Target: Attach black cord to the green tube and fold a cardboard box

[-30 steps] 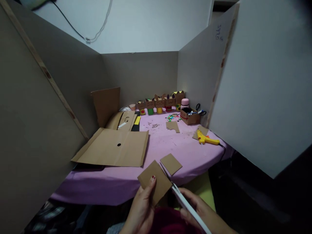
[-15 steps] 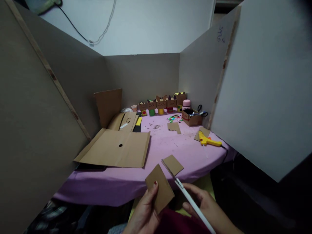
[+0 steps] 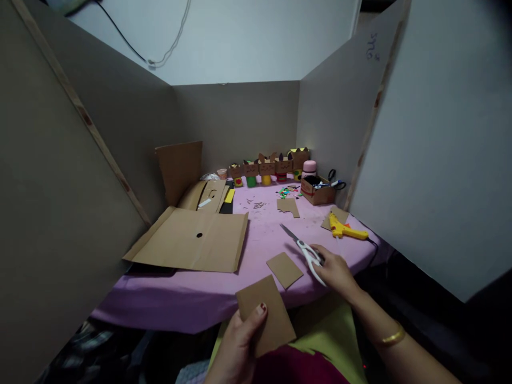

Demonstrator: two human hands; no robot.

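Observation:
Between the thumb and fingers of my left hand (image 3: 242, 338) is a cardboard piece (image 3: 269, 314), held in front of the table's near edge. My right hand (image 3: 331, 266) grips white-handled scissors (image 3: 307, 252) over the right part of the table; their blades look closed and point away to the upper left. A second cardboard piece (image 3: 285, 269), roughly square, lies on the tablecloth between my hands. Past the scissors' tip is a cardboard scrap (image 3: 288, 207) with a curved cutout.
A large cardboard sheet (image 3: 188, 242) covers the table's left. A yellow glue gun (image 3: 347, 229) rests at right, near a cardboard box (image 3: 318, 192) of tools. Several cardboard animal figures (image 3: 266, 169) line the back. Panels (image 3: 240, 109) enclose the table with its pink cloth (image 3: 256, 234).
My right hand has carried the scissors forward, away from my body and over the table. The left hand still holds its cardboard piece, now turned slightly.

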